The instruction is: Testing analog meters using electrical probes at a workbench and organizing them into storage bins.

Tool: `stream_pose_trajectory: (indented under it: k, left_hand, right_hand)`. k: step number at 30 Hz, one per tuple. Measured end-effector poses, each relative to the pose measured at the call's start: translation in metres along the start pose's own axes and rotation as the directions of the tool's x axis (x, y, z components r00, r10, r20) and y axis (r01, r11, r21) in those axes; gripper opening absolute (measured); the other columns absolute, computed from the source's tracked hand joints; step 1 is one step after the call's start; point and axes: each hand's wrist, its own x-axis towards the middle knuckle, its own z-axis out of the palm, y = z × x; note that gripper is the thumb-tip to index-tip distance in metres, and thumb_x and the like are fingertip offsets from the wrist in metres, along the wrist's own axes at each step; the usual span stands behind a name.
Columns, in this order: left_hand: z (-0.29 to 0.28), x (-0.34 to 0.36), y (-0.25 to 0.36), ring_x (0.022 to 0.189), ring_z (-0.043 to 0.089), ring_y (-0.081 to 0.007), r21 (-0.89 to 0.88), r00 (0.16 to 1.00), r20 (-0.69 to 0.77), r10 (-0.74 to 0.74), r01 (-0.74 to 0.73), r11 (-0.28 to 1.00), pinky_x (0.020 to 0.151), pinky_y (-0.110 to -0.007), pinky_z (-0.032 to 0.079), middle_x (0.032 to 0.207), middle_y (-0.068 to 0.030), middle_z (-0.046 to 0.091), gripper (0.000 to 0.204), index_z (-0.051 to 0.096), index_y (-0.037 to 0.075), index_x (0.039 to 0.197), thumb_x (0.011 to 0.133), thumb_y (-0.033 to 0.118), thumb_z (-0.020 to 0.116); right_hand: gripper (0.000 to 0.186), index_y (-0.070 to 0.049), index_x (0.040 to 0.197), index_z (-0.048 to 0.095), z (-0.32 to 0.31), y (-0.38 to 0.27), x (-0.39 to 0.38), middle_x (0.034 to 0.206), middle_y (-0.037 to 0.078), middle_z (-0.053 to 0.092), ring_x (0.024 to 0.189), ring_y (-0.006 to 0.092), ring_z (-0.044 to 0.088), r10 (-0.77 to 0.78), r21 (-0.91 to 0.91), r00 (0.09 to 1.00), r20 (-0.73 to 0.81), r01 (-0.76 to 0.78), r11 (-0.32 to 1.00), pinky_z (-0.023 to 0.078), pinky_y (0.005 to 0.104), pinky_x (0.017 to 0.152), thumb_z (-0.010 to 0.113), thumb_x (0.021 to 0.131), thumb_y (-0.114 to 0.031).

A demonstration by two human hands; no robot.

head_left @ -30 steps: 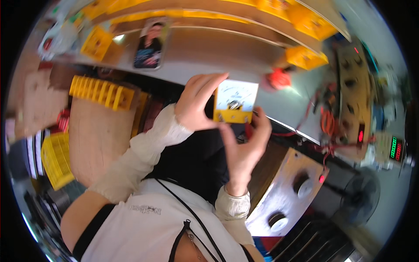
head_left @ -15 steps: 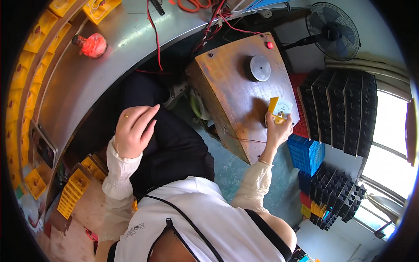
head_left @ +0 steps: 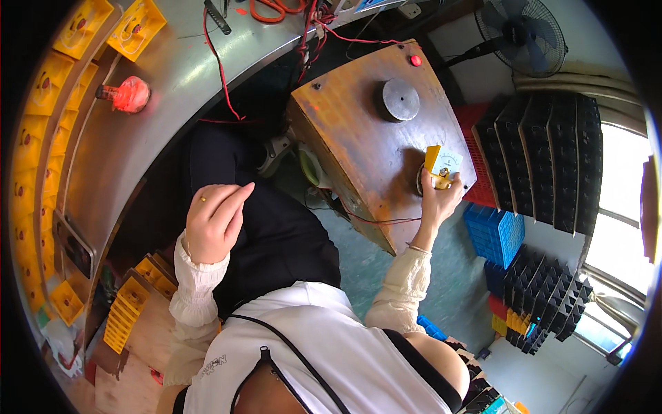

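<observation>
My right hand (head_left: pixel 441 197) grips a small yellow analog panel meter (head_left: pixel 434 160) with a pale scale face. It is held over the right front part of a worn metal box top, and my fingers hide its lower part. A grey round disc (head_left: pixel 400 100) stands on the same top, farther back, apart from my hand. Above my dark-trousered lap is my left hand (head_left: pixel 212 224), fingers bent and tips drawn together. Whether a small thing is pinched there cannot be made out.
The box (head_left: pixel 345 117) has a red button (head_left: pixel 415 61) at its far corner. Left of me curves a metal bench (head_left: pixel 172 69) with a red bottle (head_left: pixel 129 94), a phone (head_left: pixel 74 247) and yellow meter housings (head_left: pixel 52 83). Black dividers (head_left: pixel 545 162), a blue crate (head_left: pixel 495 233) and a fan (head_left: pixel 520 34) stand right.
The meter has turned slightly in my right hand, showing more of its yellow side. My left hand stays pinched over my lap. The whole view has shifted a little.
</observation>
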Motion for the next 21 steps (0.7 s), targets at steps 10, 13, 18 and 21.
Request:
stream_pose_trajectory:
  k: [10,13,18,21]
  left_hand:
    - [-0.005,-0.003,-0.01,0.081,0.062,-0.025,0.055,1.0,0.022,-0.016,0.015,0.998,0.077,-0.036,0.051,0.093,-0.0082,0.065,0.031,0.069,0.003,0.11,0.079,-0.001,0.069]
    - [-0.004,-0.007,-0.011,0.083,0.062,-0.0249,0.06,0.998,0.055,-0.016,0.012,0.998,0.079,-0.036,0.05,0.096,-0.0079,0.065,0.033,0.068,0.004,0.113,0.08,0.002,0.07]
    - [0.0,-0.011,-0.007,0.088,0.061,-0.0261,0.021,0.978,0.201,-0.049,0.046,0.999,0.085,-0.038,0.048,0.1,-0.0085,0.064,0.036,0.067,0.005,0.115,0.08,0.005,0.071]
    - [0.002,-0.014,-0.006,0.091,0.061,-0.028,0.005,0.961,0.271,-0.06,0.061,0.998,0.086,-0.038,0.047,0.102,-0.0096,0.064,0.036,0.066,0.005,0.116,0.08,0.007,0.071]
  right_hand:
    - [0.087,0.008,0.129,0.051,0.0,0.001,0.0,0.122,0.024,0.058,0.118,0.0388,0.051,0.022,0.006,0.999,0.031,-0.022,1.0,0.04,0.0453,0.102,0.083,0.067,-0.044]
    - [0.085,0.004,0.13,0.052,0.0,0.002,0.0,0.123,0.022,0.058,0.116,0.0361,0.054,0.003,-0.052,1.0,0.027,-0.001,0.999,0.045,0.0441,0.097,0.083,0.069,-0.047]
    - [0.086,0.004,0.13,0.051,0.0,0.003,0.001,0.121,0.022,0.058,0.115,0.0364,0.055,-0.042,-0.082,0.999,0.004,0.042,0.996,0.045,0.044,0.096,0.083,0.069,-0.046]
    - [0.086,0.004,0.131,0.051,-0.001,0.003,0.002,0.12,0.023,0.058,0.115,0.0366,0.055,-0.062,-0.072,0.998,0.019,0.063,0.995,0.045,0.0439,0.096,0.083,0.069,-0.046]
